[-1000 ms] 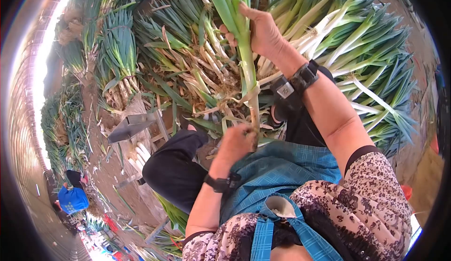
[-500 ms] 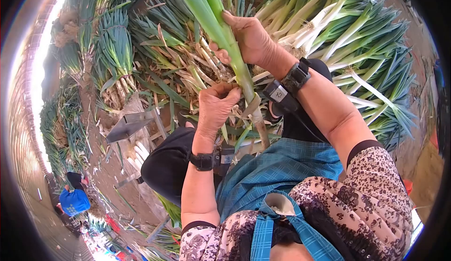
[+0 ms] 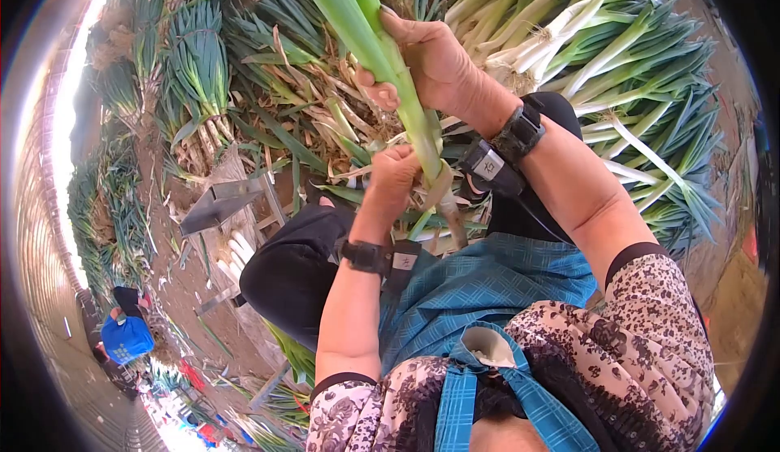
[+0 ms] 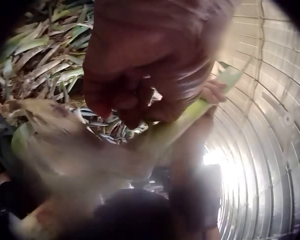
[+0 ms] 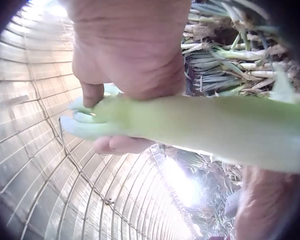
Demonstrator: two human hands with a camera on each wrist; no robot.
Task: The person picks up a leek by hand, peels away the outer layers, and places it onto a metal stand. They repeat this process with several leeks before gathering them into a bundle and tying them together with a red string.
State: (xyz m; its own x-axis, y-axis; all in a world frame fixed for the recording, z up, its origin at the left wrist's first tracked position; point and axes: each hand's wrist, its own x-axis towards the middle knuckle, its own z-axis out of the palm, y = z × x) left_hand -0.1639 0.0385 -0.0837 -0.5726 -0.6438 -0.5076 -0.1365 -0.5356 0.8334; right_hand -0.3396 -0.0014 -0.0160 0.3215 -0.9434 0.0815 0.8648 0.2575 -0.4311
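A thick large green onion (image 3: 418, 123) slants across the middle of the head view, its green leaves upward and its root end down by the apron. My right hand (image 3: 439, 62) grips it round the upper stalk, thumb on the near side and fingers curling behind. In the right wrist view the pale stalk (image 5: 215, 125) runs out below that hand's palm. Lower down, my left hand (image 3: 393, 177) pinches at the stalk's side with bent fingers. A loose strip of outer skin (image 3: 439, 188) folds round the stalk beside it. The left wrist view shows a blurred pale flap (image 4: 65, 145) below the fingers.
Pale-shafted green onions (image 3: 634, 86) lie heaped at the right. Untrimmed ones with dry skins (image 3: 341, 102) pile up ahead, and tied bundles (image 3: 199, 70) stand at the left. A metal bracket (image 3: 223, 204) stands near my left knee. Far left, a person in blue (image 3: 127, 338) is bent over.
My left hand has risen from the root end to the middle of the stalk, then shifted slightly right against it. My right hand and the green onion's top have tilted left.
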